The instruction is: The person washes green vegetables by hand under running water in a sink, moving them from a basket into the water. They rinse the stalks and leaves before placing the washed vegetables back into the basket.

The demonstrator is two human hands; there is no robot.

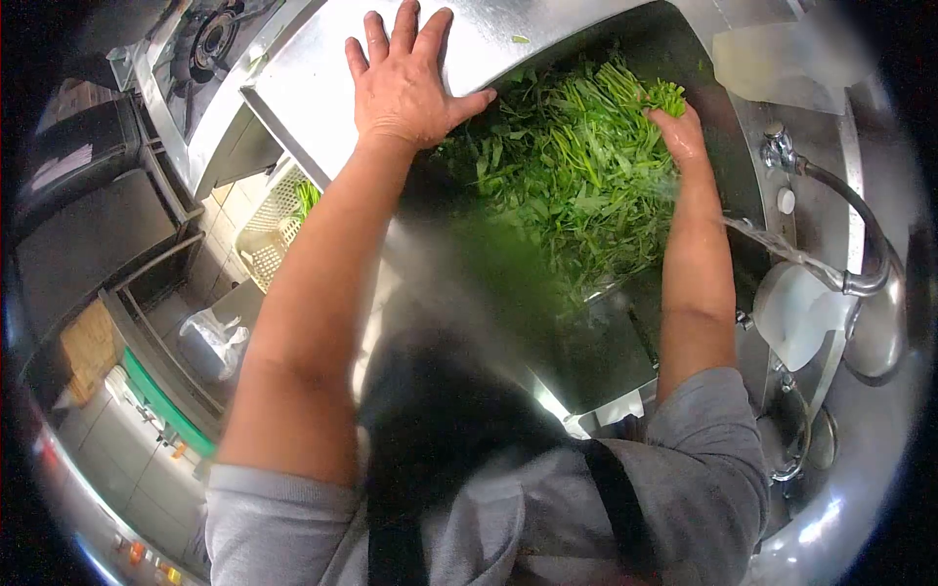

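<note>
My left hand (pixel 404 86) lies flat with fingers spread on the bare steel counter (pixel 303 73), beside the sink's edge. In the upper right of the sink (pixel 718 127), my right hand (pixel 681 127) grips the stem ends of leafy greens (pixel 596 161). Those greens fill much of the sink, their long stems and leaves spread toward the middle. Part of the right hand's fingers is hidden by the stems. A small green scrap (pixel 521 39) rests on the counter near the rim. The lower sink is partly blurred.
Water runs from a curved faucet (pixel 865 283) toward my right forearm. Near it sits a white plastic container (pixel 796 313). A perforated basket (pixel 264 230) with greens stands low on the left. A stove burner (pixel 215 39) is at the upper left.
</note>
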